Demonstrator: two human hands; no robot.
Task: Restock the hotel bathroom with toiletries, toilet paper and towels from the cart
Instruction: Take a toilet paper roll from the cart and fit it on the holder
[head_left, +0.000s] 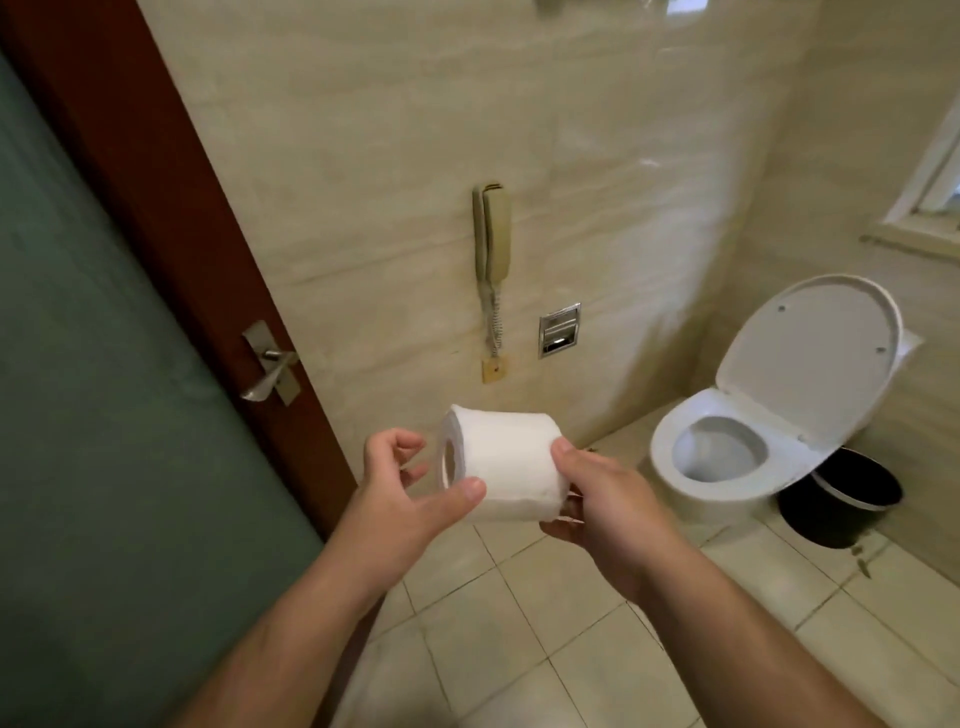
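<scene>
A white toilet paper roll is held in front of me at chest height, its hollow core facing left. My left hand grips its left end, thumb on the front of the roll and fingers curled by the core. My right hand holds the right end, thumb on top and fingers beneath. A recessed chrome toilet paper holder sits in the tiled wall beyond the roll, with no roll in it.
A wall phone with a coiled cord hangs left of the holder. The toilet stands at right with its lid up, a black bin beside it. A wood-framed glass door with a lever handle stands at left.
</scene>
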